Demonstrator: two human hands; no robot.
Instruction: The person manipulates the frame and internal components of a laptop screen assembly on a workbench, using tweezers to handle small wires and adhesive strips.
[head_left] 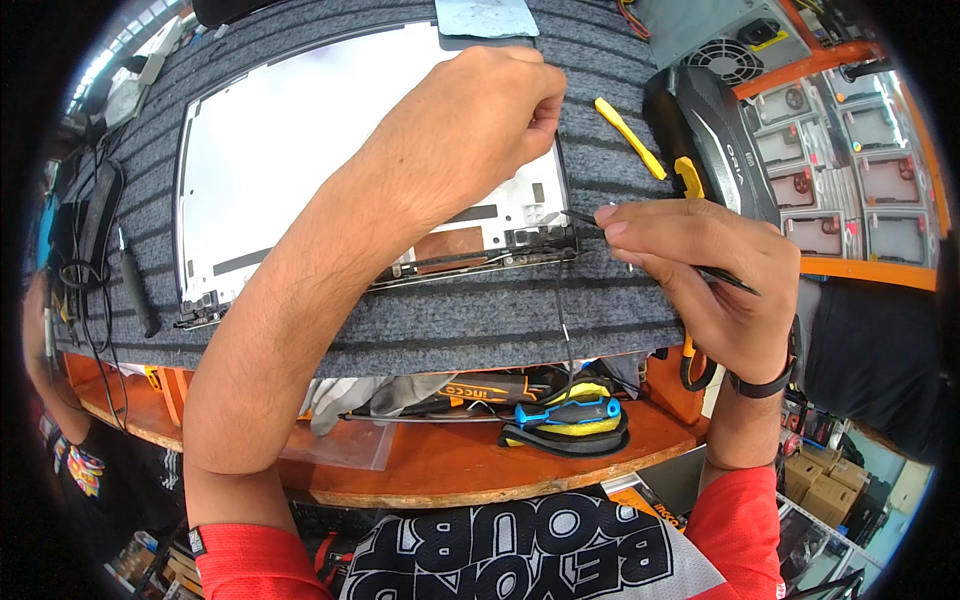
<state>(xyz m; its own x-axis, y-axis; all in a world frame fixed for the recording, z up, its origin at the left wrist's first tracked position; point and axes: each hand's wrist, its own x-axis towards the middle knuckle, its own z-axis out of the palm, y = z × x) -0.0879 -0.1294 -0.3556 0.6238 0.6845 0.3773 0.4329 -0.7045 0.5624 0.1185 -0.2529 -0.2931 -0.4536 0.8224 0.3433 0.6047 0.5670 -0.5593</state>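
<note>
A flat white panel in a thin dark frame (300,130), like a laptop display lid, lies on the grey ribbed mat. Across it reaches my left arm; my left hand (500,105) is above the panel's right part, fingers curled in. What those fingers hold, if anything, is hidden. My right hand (715,265) pinches black tweezers (582,217), their tip at the panel's lower right corner, beside a black hinge part (540,237). From that corner a thin dark cable (562,310) hangs over the bench edge. A copper-coloured strip (450,245) runs along the panel's lower edge.
Right of the panel lie a yellow pry tool (630,138) and a black case (710,140). A dark-handled screwdriver (135,290) and cables are at left. Below, an orange shelf (450,470) holds gloves and a blue-handled tool (568,411). Another person's arm (40,330) shows far left.
</note>
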